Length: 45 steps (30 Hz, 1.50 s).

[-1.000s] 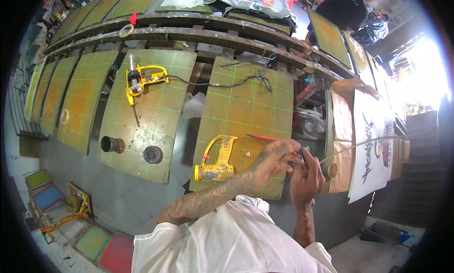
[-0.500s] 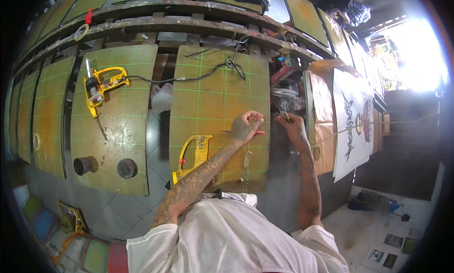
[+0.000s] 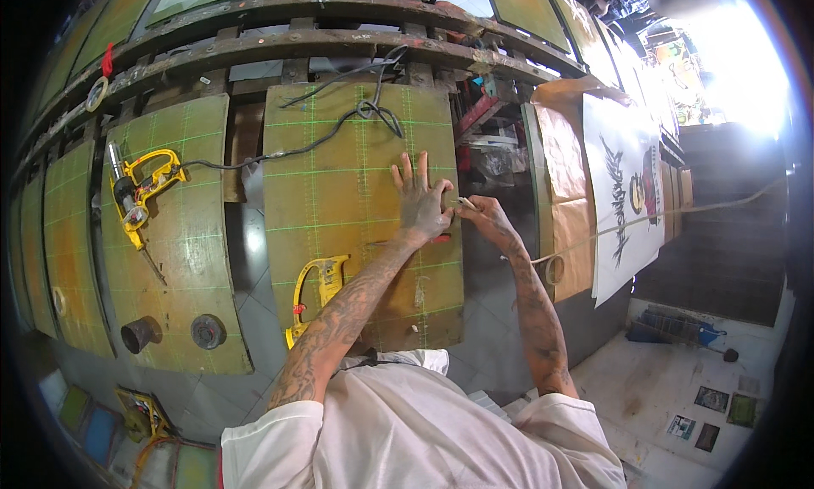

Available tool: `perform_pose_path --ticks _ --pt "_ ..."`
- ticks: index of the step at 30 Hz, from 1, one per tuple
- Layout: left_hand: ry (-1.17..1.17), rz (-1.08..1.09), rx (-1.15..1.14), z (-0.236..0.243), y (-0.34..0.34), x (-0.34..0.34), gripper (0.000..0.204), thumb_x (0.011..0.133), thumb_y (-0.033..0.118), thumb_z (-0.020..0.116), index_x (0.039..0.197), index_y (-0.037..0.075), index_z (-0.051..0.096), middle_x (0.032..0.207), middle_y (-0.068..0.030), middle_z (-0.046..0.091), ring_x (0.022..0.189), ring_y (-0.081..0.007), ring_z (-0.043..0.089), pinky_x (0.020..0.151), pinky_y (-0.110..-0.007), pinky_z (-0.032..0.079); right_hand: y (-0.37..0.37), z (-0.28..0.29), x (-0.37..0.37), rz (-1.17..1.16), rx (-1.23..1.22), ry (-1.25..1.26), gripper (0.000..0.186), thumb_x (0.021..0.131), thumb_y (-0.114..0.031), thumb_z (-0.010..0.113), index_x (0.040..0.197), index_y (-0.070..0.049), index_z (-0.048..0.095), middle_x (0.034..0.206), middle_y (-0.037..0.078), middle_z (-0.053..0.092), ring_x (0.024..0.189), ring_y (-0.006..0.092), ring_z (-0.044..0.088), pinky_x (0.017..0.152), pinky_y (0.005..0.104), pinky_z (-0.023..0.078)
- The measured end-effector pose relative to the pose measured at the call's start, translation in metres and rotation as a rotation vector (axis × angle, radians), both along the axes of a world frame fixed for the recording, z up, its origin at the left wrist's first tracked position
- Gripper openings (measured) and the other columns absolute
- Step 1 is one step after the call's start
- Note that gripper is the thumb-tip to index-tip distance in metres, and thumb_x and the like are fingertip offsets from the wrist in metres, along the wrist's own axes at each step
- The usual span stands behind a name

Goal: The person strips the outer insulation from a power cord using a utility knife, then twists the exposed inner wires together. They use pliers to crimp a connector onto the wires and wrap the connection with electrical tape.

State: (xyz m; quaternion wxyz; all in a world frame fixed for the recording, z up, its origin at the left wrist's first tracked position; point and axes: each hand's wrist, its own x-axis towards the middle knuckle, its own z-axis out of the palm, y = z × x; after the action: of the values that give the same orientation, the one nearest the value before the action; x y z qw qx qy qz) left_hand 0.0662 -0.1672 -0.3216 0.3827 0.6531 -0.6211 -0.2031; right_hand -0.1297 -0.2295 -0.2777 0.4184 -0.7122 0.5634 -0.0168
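My left hand (image 3: 421, 199) lies flat with fingers spread on a green gridded board (image 3: 339, 192), near its right edge. My right hand (image 3: 485, 216) sits just beside it at the board's edge, fingers pinched on a small thin pale stick-like tool (image 3: 465, 203). What the tool is cannot be made out. A short red object (image 3: 439, 238) shows below my left palm. A yellow power tool (image 3: 315, 292) rests on the same board beside my left forearm.
A black cable (image 3: 373, 109) loops over the board's top. On the neighbouring left board (image 3: 182, 260) lie a second yellow drill (image 3: 140, 188) and two round dark pieces (image 3: 208, 330). To the right hang a brown paper-covered panel (image 3: 560, 167), a white printed sheet (image 3: 627, 184) and a tape roll (image 3: 554, 269).
My left hand has opened from a curled grip and now presses flat on the board. My right hand has come in beside it. The view has shifted so the board is centred.
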Motion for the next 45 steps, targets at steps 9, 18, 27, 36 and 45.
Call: perform_pose_path --ticks 9,18,27,36,45 --pt "0.051 0.019 0.015 -0.005 -0.003 -0.003 0.051 0.068 0.033 0.093 0.107 0.02 0.063 0.168 -0.0227 0.015 0.155 -0.0532 -0.002 0.123 -0.069 -0.002 0.0 0.006 0.005 0.021 -0.008 -0.122 0.027 0.094 -0.026 0.067 0.09 0.0 0.069 0.07 -0.001 0.056 0.068 0.0097 0.049 0.062 0.0302 0.041" --pt "0.02 0.054 0.121 0.0 -0.008 -0.007 0.053 0.068 0.032 0.092 0.11 0.02 0.062 0.168 -0.0241 0.009 0.155 -0.0541 -0.002 0.122 -0.07 0.0 -0.003 0.001 0.0 -0.018 0.097 -0.044 0.029 0.095 -0.028 0.061 0.091 0.0 0.068 0.07 0.01 0.058 0.067 0.0175 0.054 0.065 0.0349 0.045" --pt "0.062 0.066 0.082 0.001 -0.009 -0.008 0.051 0.065 0.028 0.09 0.108 0.02 0.064 0.168 -0.023 0.01 0.155 -0.0541 -0.002 0.122 -0.068 -0.003 0.0 0.008 0.005 -0.082 0.197 -0.263 0.027 0.096 -0.031 0.06 0.086 -0.007 0.066 0.066 -0.005 0.049 0.053 0.0055 0.042 0.046 0.0257 0.032" --pt "0.067 0.111 0.044 0.004 -0.009 -0.01 0.051 0.064 0.029 0.092 0.102 0.018 0.06 0.168 -0.0236 0.014 0.155 -0.0529 0.004 0.123 -0.068 0.002 -0.001 0.011 0.008 -0.153 0.266 -0.124 0.025 0.099 -0.027 0.058 0.088 -0.006 0.065 0.069 -0.003 0.055 0.058 0.0076 0.048 0.05 0.027 0.038" --pt "0.083 0.144 0.015 0.008 -0.01 -0.012 0.054 0.063 0.031 0.093 0.101 0.017 0.058 0.168 -0.0234 0.015 0.155 -0.0527 0.005 0.123 -0.068 0.001 0.001 -0.004 0.003 -0.012 0.002 -0.099 0.027 0.097 -0.024 0.061 0.082 -0.002 0.063 0.066 0.005 0.058 0.061 0.0134 0.051 0.057 0.036 0.042"
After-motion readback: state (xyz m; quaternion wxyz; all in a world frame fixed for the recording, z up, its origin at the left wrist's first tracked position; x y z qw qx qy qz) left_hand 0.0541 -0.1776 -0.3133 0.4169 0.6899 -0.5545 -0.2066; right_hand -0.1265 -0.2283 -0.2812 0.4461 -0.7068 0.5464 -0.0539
